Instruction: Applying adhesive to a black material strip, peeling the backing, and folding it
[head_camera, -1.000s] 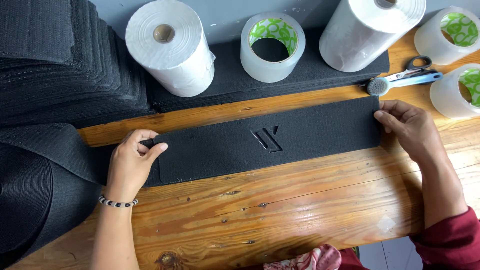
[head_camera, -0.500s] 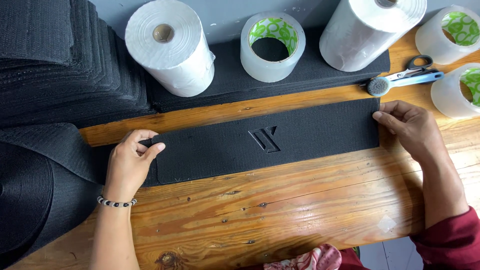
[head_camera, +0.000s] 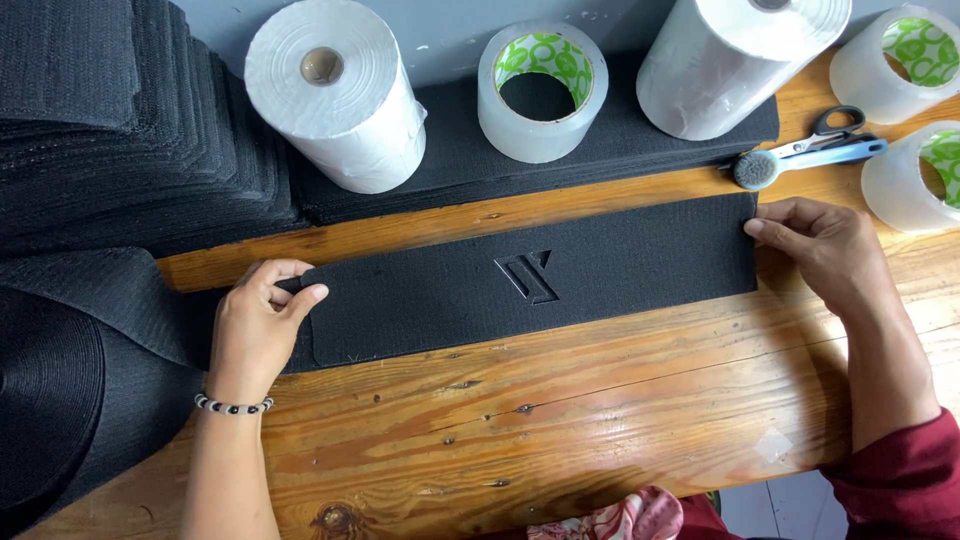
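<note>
Worn, knotted wooden planks (head_camera: 560, 430) are carrying the work, with a grey wall running behind. At the left hand (head_camera: 258, 325) the thumb and bent fingers are pinching the rounded left end of a long black strip (head_camera: 600, 270), thumb lying on top; at the right hand (head_camera: 825, 255) the fingertips are closing lightly on the square right end, palm hovering above the wood. Between them the strip is lying flat and slightly slanted across the planks, an angular raised emblem (head_camera: 528, 276) sitting near its middle. It is looking light, soft and woven with a grippy, fuzzy face, likely to sag if lifted from one end only, so holding both ends seems the sound way to take it. Farther out, stacked black strips (head_camera: 130, 120) are piling up at the far left, a large black coil (head_camera: 50, 390) is sitting below them, and white paper rolls (head_camera: 335, 95), clear tape rolls (head_camera: 542, 90), a small brush (head_camera: 758, 168) and scissors (head_camera: 838, 125) are standing along the back.
</note>
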